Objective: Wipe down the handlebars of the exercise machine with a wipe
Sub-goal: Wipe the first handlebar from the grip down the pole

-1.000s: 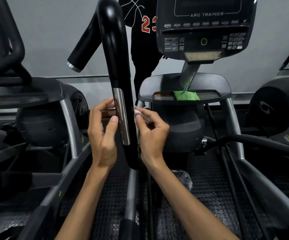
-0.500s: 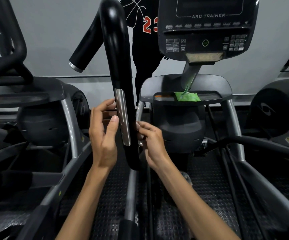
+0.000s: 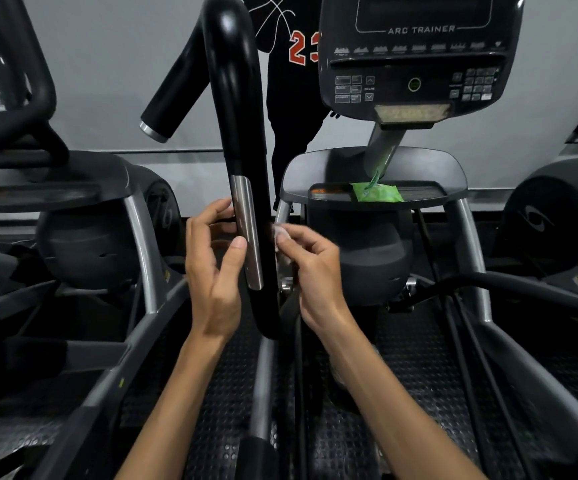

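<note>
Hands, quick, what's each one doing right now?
Left hand: open, thumb resting on the handlebar.
Right hand: pinching the wipe against it.

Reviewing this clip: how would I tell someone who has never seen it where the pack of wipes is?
Start at the big black console labelled ARC TRAINER at upper right and follow its grey post down to the dark grey tray shelf beneath. The flat bright green wipes pack lies on that shelf, at the foot of the post. It is the only vividly coloured thing among black and grey machine parts.
</note>
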A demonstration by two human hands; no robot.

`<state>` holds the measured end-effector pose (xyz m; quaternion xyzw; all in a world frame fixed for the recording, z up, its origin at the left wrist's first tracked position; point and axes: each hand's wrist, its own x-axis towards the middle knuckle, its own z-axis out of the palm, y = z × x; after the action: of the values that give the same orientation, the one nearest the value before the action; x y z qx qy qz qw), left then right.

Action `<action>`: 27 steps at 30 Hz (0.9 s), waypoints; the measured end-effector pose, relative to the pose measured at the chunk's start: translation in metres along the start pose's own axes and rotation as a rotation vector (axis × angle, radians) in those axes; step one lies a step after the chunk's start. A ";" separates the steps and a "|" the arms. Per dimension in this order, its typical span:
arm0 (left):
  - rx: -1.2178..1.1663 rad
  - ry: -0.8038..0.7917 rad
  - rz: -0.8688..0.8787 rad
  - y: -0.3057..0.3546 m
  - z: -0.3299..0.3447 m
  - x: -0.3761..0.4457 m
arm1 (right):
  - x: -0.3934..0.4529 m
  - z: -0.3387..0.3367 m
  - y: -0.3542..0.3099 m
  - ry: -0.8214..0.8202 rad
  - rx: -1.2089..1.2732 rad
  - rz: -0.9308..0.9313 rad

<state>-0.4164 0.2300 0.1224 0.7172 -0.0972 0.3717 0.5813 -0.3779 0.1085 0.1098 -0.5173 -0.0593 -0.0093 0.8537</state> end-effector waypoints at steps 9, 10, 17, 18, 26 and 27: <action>-0.027 0.020 0.002 0.000 0.000 -0.005 | -0.013 -0.010 0.021 0.091 -0.317 -0.404; -0.031 0.020 0.000 0.000 0.001 -0.004 | -0.010 -0.006 0.017 0.102 -0.312 -0.426; -0.035 0.013 -0.007 0.000 0.000 -0.009 | -0.037 -0.003 0.036 0.145 -0.411 -0.555; -0.045 0.007 -0.014 -0.001 -0.002 -0.009 | -0.033 -0.005 0.036 0.172 -0.385 -0.537; -0.043 0.004 -0.007 0.000 -0.002 -0.011 | -0.037 -0.012 0.046 0.129 -0.523 -0.681; -0.046 0.003 -0.009 0.000 -0.002 -0.011 | -0.034 -0.013 0.045 0.132 -0.517 -0.684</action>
<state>-0.4251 0.2286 0.1150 0.7035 -0.1019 0.3678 0.5996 -0.4073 0.1163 0.0603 -0.6630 -0.1685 -0.3394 0.6457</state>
